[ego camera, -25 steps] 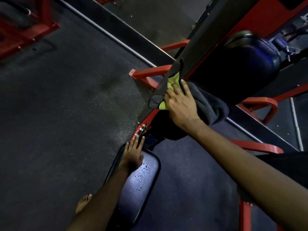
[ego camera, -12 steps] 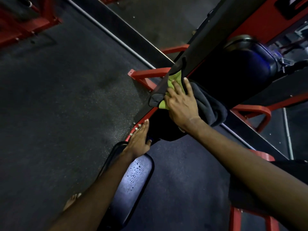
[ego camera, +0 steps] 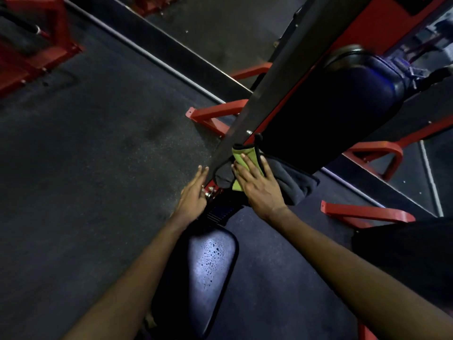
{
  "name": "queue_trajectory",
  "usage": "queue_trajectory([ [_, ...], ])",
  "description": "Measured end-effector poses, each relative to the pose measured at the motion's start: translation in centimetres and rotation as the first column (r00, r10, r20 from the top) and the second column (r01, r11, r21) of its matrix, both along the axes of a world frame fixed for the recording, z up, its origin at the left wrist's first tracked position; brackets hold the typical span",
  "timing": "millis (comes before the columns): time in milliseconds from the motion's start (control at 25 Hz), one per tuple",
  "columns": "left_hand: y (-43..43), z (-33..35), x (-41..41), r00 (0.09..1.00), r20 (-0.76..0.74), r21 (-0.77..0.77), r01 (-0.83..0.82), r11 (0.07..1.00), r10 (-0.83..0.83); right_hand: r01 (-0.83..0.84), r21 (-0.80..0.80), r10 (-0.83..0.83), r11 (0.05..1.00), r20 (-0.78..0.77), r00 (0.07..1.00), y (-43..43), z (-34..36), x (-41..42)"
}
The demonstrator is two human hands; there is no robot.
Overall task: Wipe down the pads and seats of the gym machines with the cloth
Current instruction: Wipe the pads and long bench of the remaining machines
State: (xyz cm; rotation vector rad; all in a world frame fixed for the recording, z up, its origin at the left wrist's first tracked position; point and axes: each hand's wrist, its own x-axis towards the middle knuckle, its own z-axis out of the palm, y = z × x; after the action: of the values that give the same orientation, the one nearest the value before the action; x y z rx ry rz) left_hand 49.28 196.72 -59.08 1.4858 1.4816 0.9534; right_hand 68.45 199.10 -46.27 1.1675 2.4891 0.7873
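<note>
No readable writing in view.
The back pad [ego camera: 331, 119] beyond the fingers of the right hand [ego camera: 259, 190], the cloth [ego camera: 295, 181] under them, the grey bar [ego camera: 269, 82] at the fingertips of the left hand [ego camera: 193, 195] and the wet seat [ego camera: 208, 266] nearer than both hands carry no letters, numbers or logos that can be made out.

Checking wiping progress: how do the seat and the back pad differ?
The seat lies flat and near, speckled with droplets; the back pad slopes upward, too dark to show any. The right hand presses the cloth on the back pad's lower end; no hand touches the seat. Both are dark padding.
</note>
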Motion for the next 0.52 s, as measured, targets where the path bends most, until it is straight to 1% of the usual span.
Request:
queue_trajectory([
  [120,2.9,5.3,-1.1,0.999,0.009,0.105,0.033,0.994,-0.034,0.021,0.036,-0.02,0.999,-0.017,1.0,-0.4,-0.6,-0.4],
  [240,5.0,10.4,-0.3,0.987,0.056,0.167,0.143,0.976,-0.154,-0.034,0.045,0.034,0.998,-0.007,0.999,-0.8,-2.6,0.1],
  [360,6.2,13.6,1.5,0.964,0.105,0.189,0.222,0.956,-0.245,-0.062,0.03,0.064,0.998,-0.067,0.996,-1.4,-4.9,0.3],
  [440,6.7,14.7,2.2,0.964,0.12,0.173,0.217,0.961,-0.239,-0.081,-0.002,0.08,0.997,-0.103,0.991,-1.9,-6.2,0.9],
  [520,7.3,15.1,2.4,0.965,0.121,0.139,0.214,0.967,-0.231,-0.064,-0.03,0.062,0.997,-0.087,0.994,-3.1,-6.9,2.3],
])
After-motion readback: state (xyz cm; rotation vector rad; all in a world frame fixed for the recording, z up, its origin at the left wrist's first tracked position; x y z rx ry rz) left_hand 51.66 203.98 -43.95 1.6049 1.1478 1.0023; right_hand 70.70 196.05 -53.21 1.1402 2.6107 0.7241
